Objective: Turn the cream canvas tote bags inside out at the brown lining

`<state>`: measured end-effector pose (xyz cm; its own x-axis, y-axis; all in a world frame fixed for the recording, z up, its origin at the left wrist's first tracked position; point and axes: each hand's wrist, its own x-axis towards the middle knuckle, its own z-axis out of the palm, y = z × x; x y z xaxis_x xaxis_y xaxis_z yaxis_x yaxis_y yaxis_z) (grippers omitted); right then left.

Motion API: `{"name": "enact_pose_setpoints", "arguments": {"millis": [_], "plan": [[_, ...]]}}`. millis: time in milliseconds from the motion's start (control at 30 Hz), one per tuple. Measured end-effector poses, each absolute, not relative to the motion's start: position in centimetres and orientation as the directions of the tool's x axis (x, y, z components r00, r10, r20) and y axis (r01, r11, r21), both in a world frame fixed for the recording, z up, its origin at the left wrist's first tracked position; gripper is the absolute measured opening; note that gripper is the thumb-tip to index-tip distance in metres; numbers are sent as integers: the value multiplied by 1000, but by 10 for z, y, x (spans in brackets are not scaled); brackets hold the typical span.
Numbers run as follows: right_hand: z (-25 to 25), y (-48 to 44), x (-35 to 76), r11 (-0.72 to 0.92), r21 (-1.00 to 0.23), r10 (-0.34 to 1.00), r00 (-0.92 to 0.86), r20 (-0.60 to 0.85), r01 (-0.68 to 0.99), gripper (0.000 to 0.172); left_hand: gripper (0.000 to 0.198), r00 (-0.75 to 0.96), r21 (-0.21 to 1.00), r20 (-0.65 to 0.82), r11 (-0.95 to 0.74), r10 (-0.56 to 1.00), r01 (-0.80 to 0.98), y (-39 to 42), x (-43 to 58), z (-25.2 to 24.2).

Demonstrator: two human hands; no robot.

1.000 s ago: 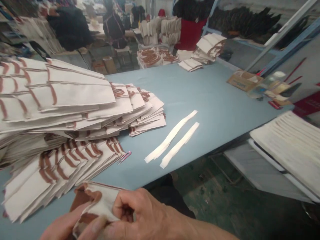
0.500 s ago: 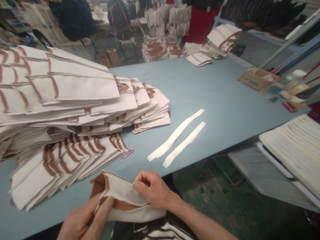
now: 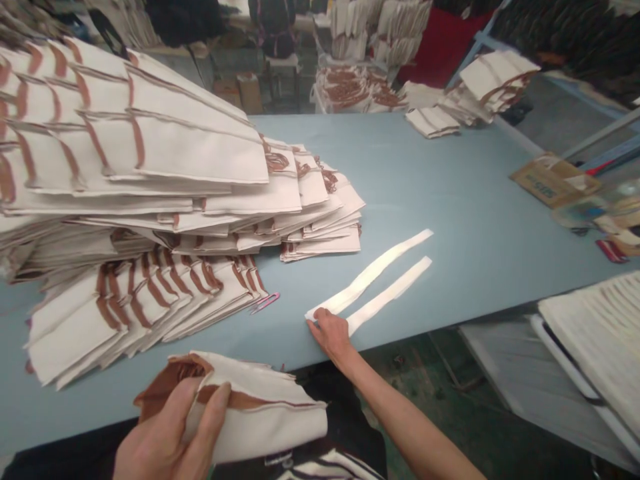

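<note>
Pinched in the left grip (image 3: 167,433), the cream, brown-lined cloth pouch (image 3: 273,427) seems light and floppy, best held by its edge; the right grip (image 3: 332,333), closure unclear, touches a narrow white fabric strip (image 3: 375,268)

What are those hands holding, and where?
Left hand: cloth piece, by its open end. Right hand: at near end of farther white strip; grip unclear.

"What colours do we see?"
"Our bag (image 3: 280,427) is cream with brown lining (image 3: 245,400), our strips (image 3: 371,271) white, our tabletop (image 3: 450,193) blue-grey."
"And we see pink snips (image 3: 266,303), plus brown bands on the cream stack (image 3: 195,143)."
</note>
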<state>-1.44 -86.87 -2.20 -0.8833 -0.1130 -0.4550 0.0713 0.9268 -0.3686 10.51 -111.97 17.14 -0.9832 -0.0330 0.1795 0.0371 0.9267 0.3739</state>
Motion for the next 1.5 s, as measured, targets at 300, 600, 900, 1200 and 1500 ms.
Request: {"name": "enact_pose_setpoints", "arguments": {"millis": [300,600,900,1200,1500], "plan": [[-37,-854,-17,827,-519,-76,-873,-481,214,30,36,-1000,358,12,934,-6,-1,-1114,45,125],[-54,-823,-24,458,-725,-54,-798,-600,514,31,32,-925,523,-174,827,338,204,-1056,-4,71],[-54,-808,-30,221,-782,-66,-791,-608,583,30,29,-796,741,-302,654,525,150,-1010,-59,7],[-39,-805,-38,171,-821,-104,-818,-565,545,28,35,-813,862,-343,501,470,-73,-989,-73,-20],[-43,-802,-42,124,-810,-124,-801,-585,572,28,27,-786,882,-399,431,472,-190,-988,-80,-12]]}}
